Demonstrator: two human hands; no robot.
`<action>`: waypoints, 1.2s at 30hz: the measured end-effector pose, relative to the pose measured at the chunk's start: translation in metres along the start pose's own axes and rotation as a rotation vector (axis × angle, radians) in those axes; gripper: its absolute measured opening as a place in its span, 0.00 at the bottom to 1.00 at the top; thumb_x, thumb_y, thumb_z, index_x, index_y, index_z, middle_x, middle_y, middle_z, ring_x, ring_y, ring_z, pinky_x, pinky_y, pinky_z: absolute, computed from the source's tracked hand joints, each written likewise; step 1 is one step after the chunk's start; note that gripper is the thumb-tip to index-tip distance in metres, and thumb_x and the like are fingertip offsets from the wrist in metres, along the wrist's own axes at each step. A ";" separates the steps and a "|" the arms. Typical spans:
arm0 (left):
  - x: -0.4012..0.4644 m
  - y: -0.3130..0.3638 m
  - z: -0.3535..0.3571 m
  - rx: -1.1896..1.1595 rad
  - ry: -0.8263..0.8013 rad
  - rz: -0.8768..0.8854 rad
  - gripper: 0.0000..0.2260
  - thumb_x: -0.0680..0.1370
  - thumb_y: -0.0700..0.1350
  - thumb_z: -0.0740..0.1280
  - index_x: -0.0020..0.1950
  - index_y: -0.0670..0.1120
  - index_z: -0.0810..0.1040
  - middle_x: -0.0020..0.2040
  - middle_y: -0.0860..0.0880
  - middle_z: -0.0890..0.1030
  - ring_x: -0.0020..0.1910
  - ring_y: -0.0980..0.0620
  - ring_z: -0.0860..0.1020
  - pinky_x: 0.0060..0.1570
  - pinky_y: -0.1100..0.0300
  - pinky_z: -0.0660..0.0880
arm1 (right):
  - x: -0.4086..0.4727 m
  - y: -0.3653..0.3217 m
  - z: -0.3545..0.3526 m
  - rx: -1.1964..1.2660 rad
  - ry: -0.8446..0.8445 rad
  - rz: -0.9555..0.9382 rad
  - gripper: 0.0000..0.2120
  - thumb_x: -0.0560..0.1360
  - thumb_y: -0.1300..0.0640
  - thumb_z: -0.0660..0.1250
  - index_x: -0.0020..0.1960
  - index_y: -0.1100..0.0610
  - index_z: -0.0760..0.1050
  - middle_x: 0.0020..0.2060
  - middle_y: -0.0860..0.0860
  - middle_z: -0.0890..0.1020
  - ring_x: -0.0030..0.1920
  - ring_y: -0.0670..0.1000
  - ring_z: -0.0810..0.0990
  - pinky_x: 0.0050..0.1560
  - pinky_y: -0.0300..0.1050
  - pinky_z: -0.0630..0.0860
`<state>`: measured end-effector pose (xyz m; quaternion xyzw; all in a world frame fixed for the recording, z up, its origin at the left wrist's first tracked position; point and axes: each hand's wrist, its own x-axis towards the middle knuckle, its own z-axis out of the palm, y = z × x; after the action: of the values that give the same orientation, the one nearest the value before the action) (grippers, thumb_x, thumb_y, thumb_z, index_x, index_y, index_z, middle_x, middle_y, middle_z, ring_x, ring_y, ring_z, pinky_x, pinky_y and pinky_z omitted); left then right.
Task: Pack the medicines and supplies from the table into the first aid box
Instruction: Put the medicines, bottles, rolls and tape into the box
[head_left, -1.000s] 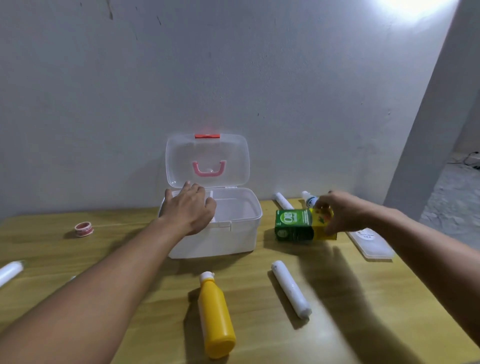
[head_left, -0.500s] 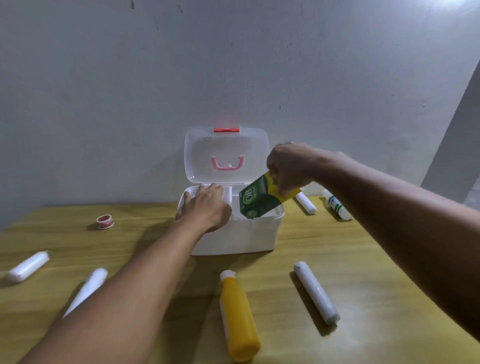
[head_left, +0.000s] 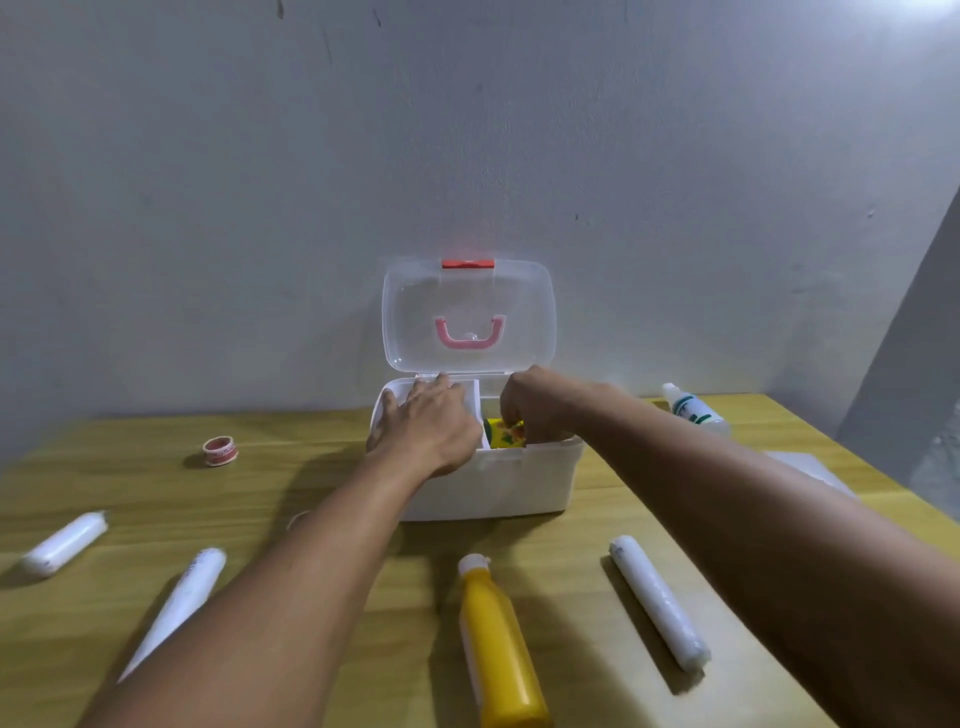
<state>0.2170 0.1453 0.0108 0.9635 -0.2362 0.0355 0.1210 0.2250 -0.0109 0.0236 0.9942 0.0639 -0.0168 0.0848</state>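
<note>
The white first aid box (head_left: 524, 480) stands open at the back of the wooden table (head_left: 337, 478), its clear lid (head_left: 467, 317) with a pink handle upright against the wall. My left hand (head_left: 428, 423) rests flat on the box's left rim and inner tray. My right hand (head_left: 535, 405) reaches down into the right compartment, fingers closed on the green and yellow medicine carton (head_left: 501, 434), of which only the yellow end shows. A yellow bottle (head_left: 501, 642) and a white roll (head_left: 660, 603) lie in front of the box.
Two more white rolls (head_left: 65, 543) (head_left: 179, 608) lie at the left. A small red-and-white tape roll (head_left: 220, 450) sits at the back left. A white dropper bottle (head_left: 693, 413) and a flat clear packet (head_left: 810, 467) lie to the right of the box.
My right hand picked the carton up from the table right of the box, carried it over the box and lowered it into the right compartment. My left hand stayed on the box.
</note>
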 end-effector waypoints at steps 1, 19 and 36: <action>0.001 -0.001 0.000 0.006 0.002 0.005 0.23 0.78 0.44 0.50 0.73 0.43 0.64 0.78 0.45 0.59 0.78 0.45 0.54 0.74 0.39 0.50 | -0.002 0.000 0.000 0.024 0.010 0.000 0.11 0.72 0.57 0.71 0.52 0.60 0.82 0.48 0.56 0.84 0.46 0.55 0.82 0.46 0.44 0.79; -0.017 0.102 0.012 0.027 0.317 0.415 0.15 0.77 0.46 0.57 0.59 0.42 0.74 0.62 0.43 0.76 0.66 0.44 0.70 0.67 0.49 0.64 | -0.164 0.155 0.032 0.228 0.086 0.794 0.16 0.68 0.45 0.73 0.36 0.58 0.76 0.36 0.54 0.81 0.39 0.56 0.80 0.39 0.45 0.77; -0.013 0.103 0.016 -0.085 0.192 0.231 0.21 0.78 0.50 0.53 0.67 0.41 0.68 0.73 0.43 0.68 0.75 0.45 0.60 0.72 0.43 0.57 | -0.178 0.118 0.003 0.497 0.296 0.561 0.20 0.64 0.55 0.78 0.55 0.50 0.80 0.54 0.56 0.81 0.51 0.57 0.79 0.50 0.53 0.80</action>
<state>0.1580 0.0582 0.0155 0.9161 -0.3340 0.1311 0.1789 0.0637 -0.1492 0.0486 0.9550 -0.2043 0.1352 -0.1671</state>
